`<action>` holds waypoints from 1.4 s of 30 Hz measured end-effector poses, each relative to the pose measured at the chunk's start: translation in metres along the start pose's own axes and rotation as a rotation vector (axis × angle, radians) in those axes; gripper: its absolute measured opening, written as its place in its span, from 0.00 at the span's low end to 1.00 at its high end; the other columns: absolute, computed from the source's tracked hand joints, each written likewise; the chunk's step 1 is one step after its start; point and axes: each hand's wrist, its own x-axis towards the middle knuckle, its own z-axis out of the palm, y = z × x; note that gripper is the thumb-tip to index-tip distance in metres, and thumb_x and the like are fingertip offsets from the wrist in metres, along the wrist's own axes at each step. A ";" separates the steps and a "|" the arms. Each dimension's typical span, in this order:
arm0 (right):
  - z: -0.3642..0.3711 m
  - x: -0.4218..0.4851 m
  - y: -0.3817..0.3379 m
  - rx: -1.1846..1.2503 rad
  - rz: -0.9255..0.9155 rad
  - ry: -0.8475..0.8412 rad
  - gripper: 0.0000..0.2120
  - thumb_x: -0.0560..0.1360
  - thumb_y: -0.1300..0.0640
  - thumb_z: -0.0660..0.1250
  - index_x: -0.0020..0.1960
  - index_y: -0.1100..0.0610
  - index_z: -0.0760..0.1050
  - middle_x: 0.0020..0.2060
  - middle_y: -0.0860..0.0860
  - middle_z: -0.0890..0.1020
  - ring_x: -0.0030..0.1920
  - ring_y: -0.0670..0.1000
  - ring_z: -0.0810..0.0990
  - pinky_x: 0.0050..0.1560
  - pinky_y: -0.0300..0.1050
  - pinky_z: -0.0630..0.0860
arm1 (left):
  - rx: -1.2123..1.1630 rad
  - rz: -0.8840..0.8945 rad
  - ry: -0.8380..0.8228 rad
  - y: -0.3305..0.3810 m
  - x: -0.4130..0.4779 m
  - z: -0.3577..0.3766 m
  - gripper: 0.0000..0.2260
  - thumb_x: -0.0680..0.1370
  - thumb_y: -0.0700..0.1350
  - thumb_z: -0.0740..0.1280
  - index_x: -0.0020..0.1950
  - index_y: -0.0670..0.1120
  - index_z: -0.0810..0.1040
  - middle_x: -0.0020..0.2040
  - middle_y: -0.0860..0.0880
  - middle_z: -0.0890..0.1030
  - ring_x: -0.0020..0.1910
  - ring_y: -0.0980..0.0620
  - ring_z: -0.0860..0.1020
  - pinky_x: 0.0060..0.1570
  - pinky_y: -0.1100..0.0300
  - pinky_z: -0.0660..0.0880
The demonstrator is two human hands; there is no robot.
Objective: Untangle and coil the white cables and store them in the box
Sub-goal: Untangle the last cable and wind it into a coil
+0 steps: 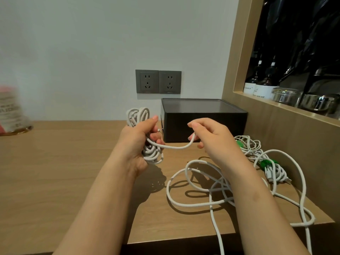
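The left hand [137, 142] is raised above the wooden worktop [55, 172], its fingers curled round a coil of white cable [152, 153] whose loops stick out above the thumb and below the palm. From this coil a single strand [174, 146] sags across to the right hand [211, 137], which pinches it between thumb and curled fingers, level with the left hand and a little apart from it. Behind both hands the black box [204, 124] stands at the back of the worktop against the wall, just under two grey wall sockets [158, 81]; whether its top is open cannot be told. Below the right forearm a loose white cable [191, 183] lies in wide, crossing loops on the worktop, with one loop arching up at the right and two runs dropping over the front edge. Further back on the right, near the box's corner, smaller bundles of white cable [252, 144] lie together, bound with green ties [265, 162]. A wooden niche on the right holds dark bottles [261, 85] and glass jars [287, 96]. A blurred container [11, 111] stands at the far left.
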 end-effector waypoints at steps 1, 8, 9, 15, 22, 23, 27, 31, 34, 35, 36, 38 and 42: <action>0.000 0.000 0.002 0.016 0.012 0.007 0.08 0.79 0.51 0.59 0.52 0.48 0.76 0.41 0.46 0.79 0.46 0.45 0.77 0.49 0.44 0.76 | -0.093 -0.025 -0.019 0.002 -0.002 0.001 0.12 0.74 0.44 0.67 0.32 0.42 0.71 0.21 0.51 0.70 0.18 0.58 0.68 0.19 0.68 0.69; -0.001 -0.003 -0.002 0.284 -0.084 0.140 0.08 0.76 0.57 0.65 0.48 0.45 0.79 0.45 0.40 0.82 0.47 0.36 0.78 0.39 0.28 0.74 | -0.459 -0.172 -0.255 0.004 -0.009 -0.005 0.08 0.70 0.44 0.70 0.43 0.42 0.74 0.24 0.53 0.69 0.18 0.58 0.68 0.17 0.68 0.68; 0.000 -0.004 -0.003 0.270 -0.126 0.111 0.08 0.76 0.58 0.66 0.48 0.45 0.80 0.45 0.40 0.83 0.47 0.34 0.78 0.40 0.26 0.74 | -0.366 -0.157 -0.211 0.003 -0.009 -0.003 0.08 0.69 0.45 0.69 0.41 0.43 0.73 0.24 0.53 0.69 0.17 0.59 0.68 0.17 0.69 0.68; 0.006 -0.009 -0.009 0.207 -0.300 -0.018 0.10 0.73 0.61 0.69 0.48 0.46 0.79 0.44 0.42 0.84 0.49 0.38 0.81 0.50 0.33 0.77 | 0.033 -0.073 -0.044 -0.001 -0.004 0.002 0.09 0.74 0.43 0.67 0.35 0.43 0.72 0.23 0.51 0.68 0.18 0.57 0.68 0.19 0.67 0.70; 0.016 -0.009 -0.006 0.065 -0.447 0.154 0.11 0.71 0.59 0.72 0.43 0.43 0.76 0.38 0.39 0.82 0.44 0.38 0.82 0.46 0.35 0.78 | 0.290 -0.091 -0.219 -0.002 -0.009 0.001 0.08 0.68 0.43 0.69 0.40 0.40 0.74 0.26 0.49 0.72 0.21 0.56 0.69 0.22 0.66 0.71; 0.017 -0.009 -0.005 0.051 -0.450 0.187 0.11 0.71 0.58 0.72 0.42 0.42 0.75 0.38 0.39 0.82 0.43 0.38 0.82 0.46 0.36 0.79 | 0.313 -0.087 -0.250 -0.002 -0.011 0.001 0.10 0.66 0.43 0.69 0.42 0.40 0.75 0.27 0.48 0.73 0.22 0.56 0.69 0.22 0.66 0.71; 0.017 -0.007 -0.002 0.007 -0.449 0.303 0.12 0.70 0.54 0.73 0.42 0.40 0.72 0.36 0.38 0.81 0.43 0.41 0.82 0.49 0.49 0.79 | 0.448 0.006 -0.349 -0.004 -0.011 0.000 0.20 0.63 0.38 0.70 0.54 0.39 0.76 0.40 0.41 0.82 0.25 0.56 0.72 0.22 0.64 0.72; 0.018 -0.007 -0.002 -0.041 -0.461 0.324 0.12 0.70 0.53 0.72 0.41 0.40 0.71 0.36 0.37 0.79 0.42 0.39 0.81 0.46 0.40 0.79 | 0.558 0.046 -0.347 -0.005 -0.010 -0.001 0.15 0.65 0.33 0.73 0.49 0.39 0.75 0.34 0.44 0.76 0.26 0.56 0.72 0.22 0.64 0.71; 0.018 -0.006 -0.002 -0.048 -0.463 0.313 0.08 0.72 0.54 0.71 0.42 0.43 0.73 0.37 0.39 0.80 0.42 0.38 0.81 0.43 0.33 0.77 | 0.600 0.097 -0.305 -0.006 -0.009 0.000 0.06 0.72 0.34 0.69 0.45 0.41 0.74 0.31 0.46 0.76 0.26 0.54 0.73 0.25 0.63 0.73; 0.018 -0.005 -0.001 -0.060 -0.466 0.306 0.04 0.73 0.54 0.69 0.44 0.46 0.75 0.38 0.40 0.80 0.43 0.39 0.81 0.43 0.33 0.77 | 0.611 0.126 -0.294 -0.006 -0.009 0.001 0.05 0.73 0.36 0.69 0.46 0.42 0.74 0.30 0.47 0.77 0.27 0.54 0.74 0.28 0.62 0.74; 0.017 -0.004 -0.001 -0.075 -0.457 0.297 0.02 0.75 0.54 0.67 0.47 0.48 0.76 0.39 0.41 0.81 0.44 0.40 0.80 0.44 0.33 0.77 | 0.618 0.156 -0.281 -0.007 -0.007 0.000 0.06 0.73 0.37 0.69 0.48 0.42 0.74 0.31 0.48 0.78 0.29 0.54 0.76 0.31 0.61 0.75; 0.013 -0.002 0.003 -0.124 -0.374 0.291 0.08 0.77 0.52 0.64 0.55 0.50 0.75 0.45 0.44 0.81 0.48 0.43 0.78 0.45 0.34 0.75 | 0.616 0.202 -0.246 -0.007 -0.006 -0.001 0.11 0.74 0.39 0.70 0.54 0.41 0.74 0.33 0.47 0.79 0.35 0.52 0.79 0.38 0.57 0.79; 0.002 0.005 0.013 -0.381 -0.131 0.294 0.21 0.77 0.48 0.63 0.68 0.45 0.65 0.58 0.45 0.77 0.59 0.48 0.68 0.53 0.45 0.68 | 0.441 0.169 -0.275 -0.001 -0.007 -0.004 0.08 0.75 0.37 0.67 0.52 0.41 0.71 0.31 0.45 0.77 0.33 0.49 0.82 0.37 0.51 0.82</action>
